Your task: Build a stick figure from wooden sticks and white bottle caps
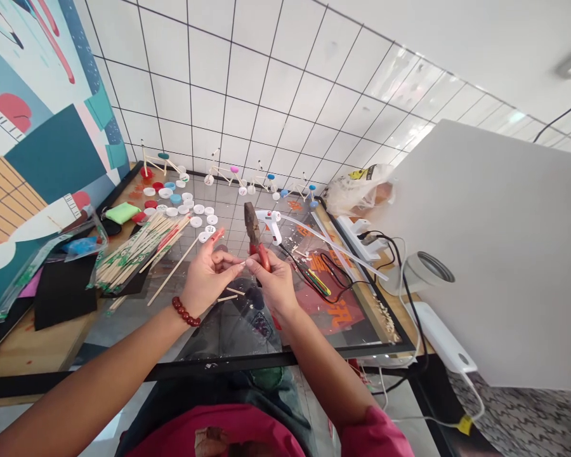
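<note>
Red-handled pliers (252, 228) stand jaws-up in my right hand (273, 282), whose fingers are wrapped round the grips. My left hand (212, 273), with a beaded bracelet on the wrist, is closed in a pinch and meets the right thumb. A small pale bit shows at its fingertips, too small to name. Short cut pieces of stick (227, 298) lie on the glass tabletop just below the hands. Behind the pliers rests a white glue gun (270, 223). A heap of wooden sticks (133, 254) is left of my left hand, with white bottle caps (196, 222) beyond it.
Several small stick-and-cap models (235, 171) line the back edge by the tiled wall. To the right are a craft knife (320, 282), glue sticks (335, 241), a power strip (359, 236) with cables, and a clear jar (421, 273). Black sheets (64, 295) lie left.
</note>
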### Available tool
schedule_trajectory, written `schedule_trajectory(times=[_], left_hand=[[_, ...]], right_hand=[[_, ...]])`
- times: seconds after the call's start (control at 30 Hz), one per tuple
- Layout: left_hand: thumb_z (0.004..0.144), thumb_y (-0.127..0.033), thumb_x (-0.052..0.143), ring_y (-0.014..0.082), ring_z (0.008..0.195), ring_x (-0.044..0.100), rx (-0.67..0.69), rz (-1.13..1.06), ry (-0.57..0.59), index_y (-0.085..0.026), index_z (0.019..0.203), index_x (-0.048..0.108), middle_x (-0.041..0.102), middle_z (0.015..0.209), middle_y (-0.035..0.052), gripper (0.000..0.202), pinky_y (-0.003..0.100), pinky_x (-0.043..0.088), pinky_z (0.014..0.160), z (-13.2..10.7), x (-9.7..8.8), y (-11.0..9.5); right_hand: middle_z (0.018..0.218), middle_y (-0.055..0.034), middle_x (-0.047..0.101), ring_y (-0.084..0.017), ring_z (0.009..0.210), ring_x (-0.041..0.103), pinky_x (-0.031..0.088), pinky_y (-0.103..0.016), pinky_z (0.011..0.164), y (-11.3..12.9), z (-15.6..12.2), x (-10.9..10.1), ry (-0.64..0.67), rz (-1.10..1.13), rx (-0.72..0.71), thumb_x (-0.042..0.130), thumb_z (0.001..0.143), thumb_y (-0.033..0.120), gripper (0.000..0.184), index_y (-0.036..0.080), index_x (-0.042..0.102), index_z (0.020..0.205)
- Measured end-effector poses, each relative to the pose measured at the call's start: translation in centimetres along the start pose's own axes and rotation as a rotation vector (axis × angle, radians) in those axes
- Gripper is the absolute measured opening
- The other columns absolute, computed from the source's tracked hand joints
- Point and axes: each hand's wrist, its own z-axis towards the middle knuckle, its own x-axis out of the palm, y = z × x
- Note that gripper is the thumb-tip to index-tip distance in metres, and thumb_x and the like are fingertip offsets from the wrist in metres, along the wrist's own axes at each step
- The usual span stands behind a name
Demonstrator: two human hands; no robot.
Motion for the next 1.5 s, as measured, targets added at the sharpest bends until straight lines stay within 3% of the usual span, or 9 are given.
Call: schedule_trajectory(times=[0.23, 0.43, 0.53, 0.63, 0.8, 1.03, 1.33, 1.5], left_hand=[[0.063, -0.028, 0.089, 0.0159, 0.063, 0.069, -0.023, -0.026, -0.023, -0.015, 0.150, 0.039, 0.074, 0.072, -0.0014, 0.101, 0.024, 0.051, 0.059, 0.1, -0.1, -0.1], [0.059, -0.025, 0.091, 0.0147, 0.060, 0.067, -0.038, -0.114, -0.122, -0.011, 0.148, 0.039, 0.071, 0.066, -0.0035, 0.103, 0.023, 0.049, 0.057, 0.7, -0.6, -0.9], [0.058, -0.023, 0.090, 0.0144, 0.058, 0.066, -0.017, -0.135, -0.175, -0.011, 0.146, 0.041, 0.070, 0.064, -0.0043, 0.102, 0.023, 0.048, 0.055, 1.2, -1.0, -1.5], [0.057, -0.022, 0.089, 0.0138, 0.056, 0.065, 0.000, -0.137, -0.239, -0.012, 0.145, 0.044, 0.069, 0.064, -0.0046, 0.100, 0.022, 0.045, 0.051, 1.7, -1.5, -2.0], [0.057, -0.022, 0.089, 0.0112, 0.050, 0.057, 0.022, -0.145, -0.264, -0.010, 0.148, 0.041, 0.066, 0.060, -0.0058, 0.104, 0.020, 0.040, 0.045, 2.0, -1.9, -2.2], [0.057, -0.021, 0.087, 0.0089, 0.045, 0.049, -0.002, -0.125, -0.238, -0.006, 0.150, 0.037, 0.060, 0.053, -0.0089, 0.107, 0.018, 0.032, 0.041, 2.0, -1.7, -2.0], [0.057, -0.021, 0.085, 0.0085, 0.043, 0.047, -0.034, -0.112, -0.228, -0.006, 0.152, 0.034, 0.056, 0.052, -0.0110, 0.109, 0.018, 0.033, 0.040, 1.9, -1.8, -2.0], [0.058, -0.021, 0.084, 0.0082, 0.043, 0.045, -0.034, -0.080, -0.240, -0.005, 0.153, 0.035, 0.056, 0.051, -0.0112, 0.108, 0.018, 0.032, 0.040, 2.0, -1.7, -1.9]], right_hand=[[0.091, -0.0037, 0.067, -0.019, 0.082, 0.057, 0.049, -0.034, 0.079, -0.2, 0.0, -0.6, 0.014, 0.090, 0.087, 0.083, 0.072, 0.051, 0.031, 0.023, 0.075, 0.081], [0.084, -0.0035, 0.070, -0.021, 0.085, 0.065, 0.053, -0.033, 0.078, -0.2, -0.2, -1.9, 0.160, 0.388, 0.405, 0.091, 0.063, 0.051, 0.037, 0.021, 0.073, 0.076], [0.089, -0.0048, 0.072, -0.022, 0.091, 0.067, 0.055, -0.035, 0.084, 0.0, -0.5, -2.0, 0.237, 0.421, 0.461, 0.093, 0.062, 0.048, 0.036, 0.021, 0.075, 0.077], [0.094, -0.0046, 0.072, -0.020, 0.092, 0.065, 0.054, -0.035, 0.089, 0.2, -1.0, -1.8, 0.297, 0.401, 0.472, 0.094, 0.063, 0.045, 0.032, 0.021, 0.079, 0.079], [0.091, -0.0053, 0.071, -0.017, 0.079, 0.061, 0.052, -0.034, 0.081, 0.0, -1.5, -1.7, 0.356, 0.367, 0.467, 0.093, 0.064, 0.047, 0.035, 0.020, 0.082, 0.083], [0.090, -0.0027, 0.067, -0.015, 0.079, 0.058, 0.050, -0.031, 0.080, -0.9, -1.3, -1.8, 0.333, 0.359, 0.416, 0.092, 0.068, 0.044, 0.029, 0.021, 0.083, 0.083], [0.101, -0.0038, 0.066, -0.017, 0.081, 0.058, 0.047, -0.031, 0.077, -0.6, -1.2, -1.9, 0.326, 0.234, 0.337, 0.091, 0.067, 0.046, 0.029, 0.022, 0.083, 0.081], [0.111, -0.0045, 0.065, -0.019, 0.089, 0.059, 0.047, -0.032, 0.083, -0.5, -1.3, -1.9, 0.323, 0.172, 0.316, 0.090, 0.068, 0.047, 0.028, 0.023, 0.083, 0.080]])
